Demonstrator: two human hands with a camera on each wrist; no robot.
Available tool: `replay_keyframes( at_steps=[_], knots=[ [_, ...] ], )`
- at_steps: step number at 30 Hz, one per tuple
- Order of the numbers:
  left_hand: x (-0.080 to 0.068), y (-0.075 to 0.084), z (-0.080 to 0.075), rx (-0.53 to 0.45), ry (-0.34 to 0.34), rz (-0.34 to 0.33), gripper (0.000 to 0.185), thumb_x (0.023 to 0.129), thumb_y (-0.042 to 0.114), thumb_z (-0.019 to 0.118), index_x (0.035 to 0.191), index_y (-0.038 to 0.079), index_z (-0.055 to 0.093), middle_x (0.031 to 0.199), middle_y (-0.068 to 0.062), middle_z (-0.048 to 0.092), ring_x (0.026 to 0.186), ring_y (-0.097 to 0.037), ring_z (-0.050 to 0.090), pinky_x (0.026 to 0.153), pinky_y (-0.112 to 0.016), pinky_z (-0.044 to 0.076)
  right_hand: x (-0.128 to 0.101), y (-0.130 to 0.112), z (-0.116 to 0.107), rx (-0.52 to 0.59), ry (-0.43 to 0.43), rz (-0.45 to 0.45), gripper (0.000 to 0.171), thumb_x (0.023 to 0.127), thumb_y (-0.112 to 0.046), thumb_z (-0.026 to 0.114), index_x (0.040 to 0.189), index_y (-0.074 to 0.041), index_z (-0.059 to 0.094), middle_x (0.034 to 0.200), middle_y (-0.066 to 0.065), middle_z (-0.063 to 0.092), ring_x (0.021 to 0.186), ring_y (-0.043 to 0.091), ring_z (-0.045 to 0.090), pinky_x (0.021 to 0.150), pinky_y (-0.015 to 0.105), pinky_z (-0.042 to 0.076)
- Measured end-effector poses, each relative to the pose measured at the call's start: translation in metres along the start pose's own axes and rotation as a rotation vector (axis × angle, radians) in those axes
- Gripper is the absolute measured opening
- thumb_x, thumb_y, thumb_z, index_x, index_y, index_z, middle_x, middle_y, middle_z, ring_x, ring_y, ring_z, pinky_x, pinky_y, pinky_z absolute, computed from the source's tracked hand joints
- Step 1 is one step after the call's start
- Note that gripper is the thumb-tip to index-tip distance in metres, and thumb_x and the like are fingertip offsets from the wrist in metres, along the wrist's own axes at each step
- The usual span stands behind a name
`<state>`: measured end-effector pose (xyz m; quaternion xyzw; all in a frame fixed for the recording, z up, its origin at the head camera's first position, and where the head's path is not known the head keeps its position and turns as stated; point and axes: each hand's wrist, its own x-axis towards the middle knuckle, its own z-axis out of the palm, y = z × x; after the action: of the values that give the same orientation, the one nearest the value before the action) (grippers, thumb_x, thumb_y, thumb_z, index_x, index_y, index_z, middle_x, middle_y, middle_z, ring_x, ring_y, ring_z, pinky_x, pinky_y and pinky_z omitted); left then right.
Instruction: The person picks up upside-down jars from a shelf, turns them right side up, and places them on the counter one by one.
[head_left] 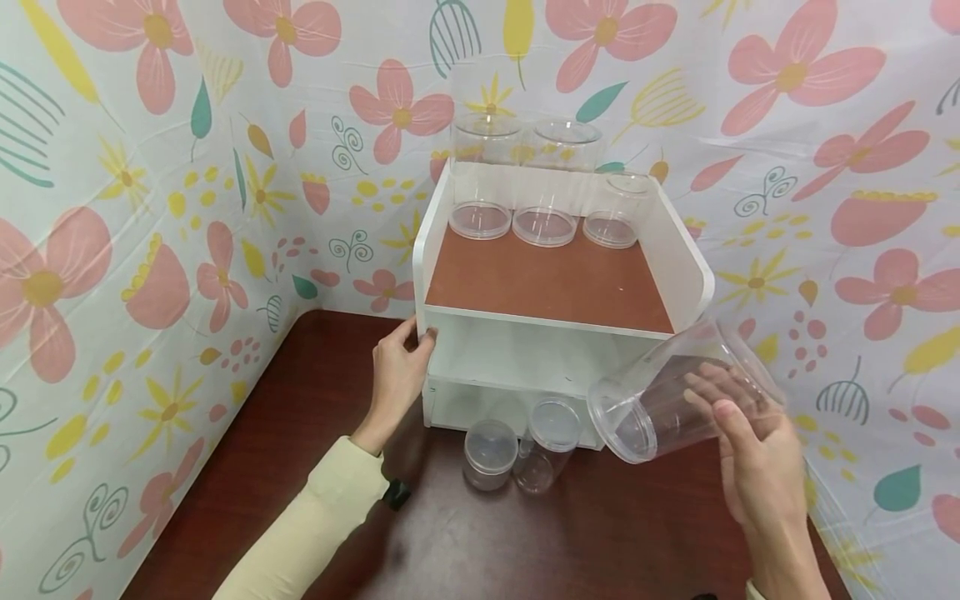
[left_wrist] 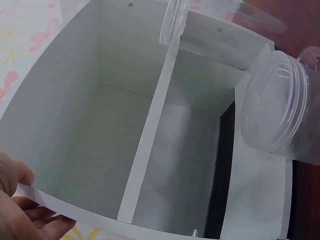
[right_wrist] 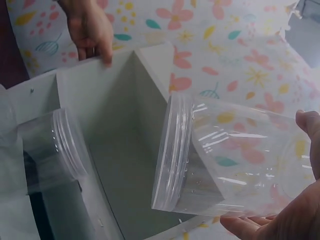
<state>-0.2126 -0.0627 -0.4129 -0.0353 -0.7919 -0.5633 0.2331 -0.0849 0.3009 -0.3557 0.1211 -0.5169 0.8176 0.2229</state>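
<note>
Right now, big clear jar (head_left: 678,392) held in right hand (head_left: 757,454), tilted on its side, lidded mouth pointing down-left twd the shelf unit (head_left: 558,287), base end cradled in palm & fingers; grip narrow round the jar's rear half, thumb on top in right wrist view. Jar hanging in air just off the unit's front right corner, above the bench (head_left: 315,467), looks empty.

Top tier of unit w/ brown floor: three clear lidded jars (head_left: 545,196) in a row at the back, nothing seen inside. Two lower white tiers bare as far as visible. Small lidded jar (head_left: 490,452) & a taller one (head_left: 550,444) lying on bench, touching, just in front of unit's bottom edge.

Left hand (head_left: 401,371) pinching unit's front left edge, thumb in front, fingers tucked behind the panel; cream sleeve (head_left: 315,521) angled up from lower left, wrist bent slightly
</note>
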Motion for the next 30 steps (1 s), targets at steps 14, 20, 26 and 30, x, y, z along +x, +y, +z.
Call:
replay_keyframes(
  at_steps=[14,20,26,30],
  knots=[
    [0.001,-0.003,-0.006,0.019,-0.094,0.008,0.035,0.101,0.022,0.066,0.132,0.006,0.07,0.082,-0.006,0.066,0.068,-0.02,0.055,0.062,-0.033,0.044,-0.009,0.014,0.002,0.027,-0.011,0.026,0.041,0.101,0.009,0.051,0.14,0.005,0.039,0.132,0.022,0.06,0.119,0.029,0.066,0.1,0.035,0.053],
    [-0.004,-0.001,-0.006,0.009,-0.11,0.02,0.038,0.102,0.021,0.066,0.138,0.009,0.065,0.096,-0.008,0.065,0.081,-0.021,0.06,0.069,-0.034,0.05,-0.011,0.02,0.005,0.043,-0.036,0.033,0.041,0.102,0.007,0.051,0.141,0.007,0.037,0.133,0.022,0.059,0.119,0.029,0.066,0.101,0.035,0.052],
    [-0.021,0.003,0.001,-0.097,0.048,0.121,0.045,0.099,0.01,0.068,0.14,0.001,0.053,0.123,-0.014,0.054,0.114,-0.025,0.058,0.101,-0.035,0.049,-0.013,0.024,0.009,0.073,-0.046,0.038,0.043,0.102,0.004,0.053,0.141,0.01,0.035,0.134,0.025,0.058,0.123,0.032,0.063,0.102,0.037,0.052],
    [-0.035,0.006,0.006,-0.123,0.118,0.28,0.036,0.095,-0.001,0.07,0.128,-0.002,0.056,0.115,-0.018,0.055,0.106,-0.03,0.055,0.092,-0.041,0.048,-0.014,0.028,0.012,0.096,-0.044,0.037,0.043,0.102,0.003,0.055,0.14,0.011,0.037,0.133,0.026,0.059,0.122,0.033,0.063,0.103,0.039,0.051]
  ],
)
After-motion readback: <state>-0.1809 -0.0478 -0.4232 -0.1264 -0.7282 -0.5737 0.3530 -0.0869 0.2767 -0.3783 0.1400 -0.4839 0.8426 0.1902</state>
